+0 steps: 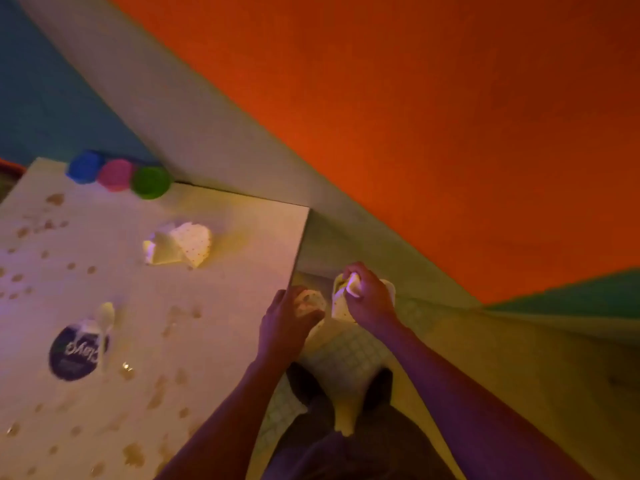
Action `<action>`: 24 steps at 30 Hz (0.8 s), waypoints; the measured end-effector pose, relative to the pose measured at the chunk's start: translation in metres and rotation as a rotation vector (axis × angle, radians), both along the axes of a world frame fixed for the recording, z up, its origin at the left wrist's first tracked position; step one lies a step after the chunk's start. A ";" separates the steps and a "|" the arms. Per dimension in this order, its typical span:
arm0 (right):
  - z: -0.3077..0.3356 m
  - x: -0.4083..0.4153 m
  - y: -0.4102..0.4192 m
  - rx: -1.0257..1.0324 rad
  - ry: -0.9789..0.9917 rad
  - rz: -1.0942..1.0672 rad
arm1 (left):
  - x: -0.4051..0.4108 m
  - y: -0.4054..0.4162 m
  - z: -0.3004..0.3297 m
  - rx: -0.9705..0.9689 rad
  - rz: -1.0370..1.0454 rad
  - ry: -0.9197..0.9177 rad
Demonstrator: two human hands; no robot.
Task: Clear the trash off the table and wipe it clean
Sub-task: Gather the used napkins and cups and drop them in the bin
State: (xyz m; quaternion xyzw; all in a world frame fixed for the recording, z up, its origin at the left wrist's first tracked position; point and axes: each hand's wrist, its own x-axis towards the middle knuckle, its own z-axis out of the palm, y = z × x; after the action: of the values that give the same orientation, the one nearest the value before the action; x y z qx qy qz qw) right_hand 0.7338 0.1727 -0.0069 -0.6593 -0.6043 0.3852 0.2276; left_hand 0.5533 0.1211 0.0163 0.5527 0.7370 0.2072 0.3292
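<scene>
A pale table (225, 306) fills the left, spotted with brown stains. Crumpled dotted paper wrappers (180, 245) lie near its far side. A dark round lid (74, 355) with a white plastic spoon (104, 327) sits at the left. Off the table's right edge, my left hand (287, 323) grips a crumpled dotted paper (311, 303). My right hand (367, 296) pinches a white scrap (354, 285) above a dotted paper cup or bag (341, 306), partly hidden behind the hand.
Blue (85, 166), pink (116, 174) and green (150, 181) small tubs stand in a row at the table's far edge. An orange wall (450, 116) rises beyond. Tiled floor (349, 355) and my dark-clad legs (346, 445) show below the hands.
</scene>
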 end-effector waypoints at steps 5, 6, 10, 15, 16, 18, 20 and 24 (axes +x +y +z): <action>-0.015 0.080 -0.029 -0.090 0.024 -0.132 | 0.072 0.005 -0.014 -0.059 -0.139 0.014; -0.018 0.093 -0.034 -0.112 0.025 -0.149 | 0.084 0.004 -0.017 -0.075 -0.153 0.021; -0.036 0.147 -0.056 -0.188 -0.052 -0.181 | 0.128 0.000 -0.040 -0.136 -0.204 0.040; -0.066 0.183 -0.067 -0.263 -0.104 -0.206 | 0.157 0.000 -0.069 -0.204 -0.212 0.065; -0.075 0.186 -0.066 -0.260 -0.105 -0.210 | 0.162 0.001 -0.078 -0.217 -0.213 0.081; -0.093 0.187 -0.062 -0.254 -0.104 -0.226 | 0.167 0.002 -0.097 -0.245 -0.220 0.101; -0.116 0.184 -0.056 -0.254 -0.095 -0.242 | 0.167 0.006 -0.121 -0.256 -0.238 0.105; -0.167 0.173 -0.039 -0.256 -0.114 -0.247 | 0.160 0.022 -0.180 -0.302 -0.227 0.112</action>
State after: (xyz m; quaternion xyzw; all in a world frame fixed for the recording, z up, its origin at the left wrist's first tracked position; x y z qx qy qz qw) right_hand 0.9070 0.1341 -0.1741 -0.7727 -0.4767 0.3902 0.1530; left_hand 0.7136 0.1432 -0.1638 0.5874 0.7098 0.0247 0.3880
